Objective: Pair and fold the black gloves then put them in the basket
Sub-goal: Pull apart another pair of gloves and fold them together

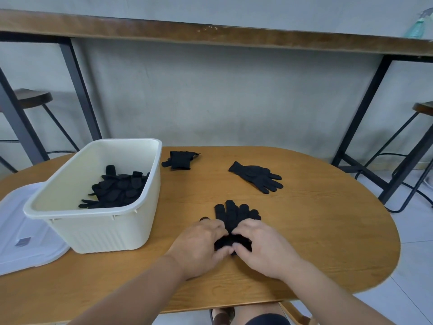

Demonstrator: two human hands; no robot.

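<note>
Nearest, both hands meet on one glove pair (234, 216) on the tabletop (316, 231). The left hand (201, 245) and right hand (262, 247) lie palm down, fingers curled and pinching its cuff end; the glove's own fingers point away. Left stands one basket (98, 228) with a heap of gloves (117, 188), on a white lid (23, 242). Farther off lie one flat glove (257, 175) and one folded bundle (180, 160).

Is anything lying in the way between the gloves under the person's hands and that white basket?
Nothing visible does. The gloves gripped by the left hand and right hand lie right of the basket, with only bare table between; the basket's top is open.
</note>
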